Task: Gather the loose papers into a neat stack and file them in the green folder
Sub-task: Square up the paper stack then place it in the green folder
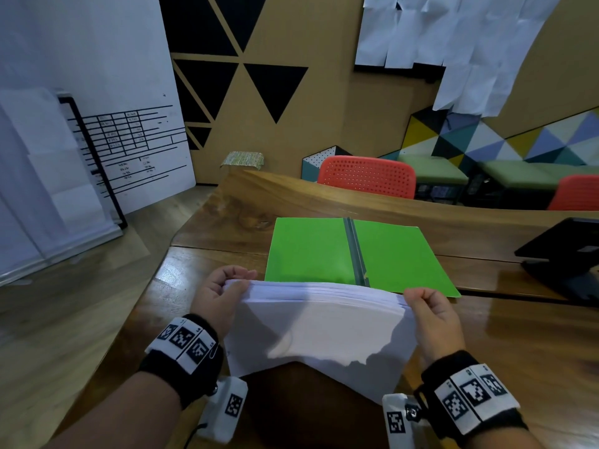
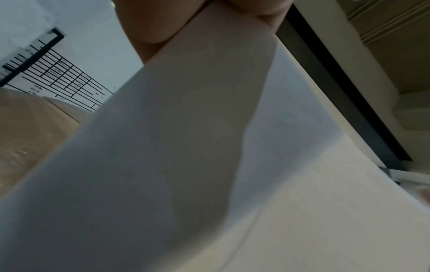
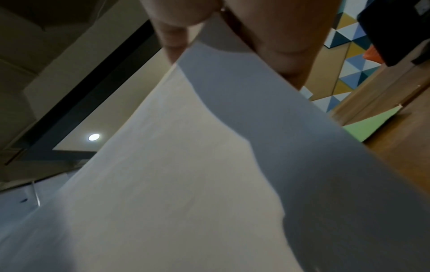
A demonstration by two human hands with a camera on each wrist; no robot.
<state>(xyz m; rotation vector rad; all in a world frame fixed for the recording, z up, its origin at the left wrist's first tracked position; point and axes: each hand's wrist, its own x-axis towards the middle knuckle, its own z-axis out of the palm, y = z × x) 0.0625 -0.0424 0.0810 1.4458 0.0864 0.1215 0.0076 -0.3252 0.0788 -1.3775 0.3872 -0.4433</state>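
Note:
A stack of white papers stands on its lower edge near the table's front, held between both hands. My left hand grips its upper left corner and my right hand grips its upper right corner. The green folder lies open and flat on the wooden table just behind the stack. In the left wrist view the paper fills the frame, pinched at the top by fingers. The right wrist view shows the same sheets under my fingers, with a corner of the folder beyond.
A black device sits at the table's right edge. Red chairs stand behind the table. A white board with printed lines leans at the left on the floor. Paper sheets hang on the far wall.

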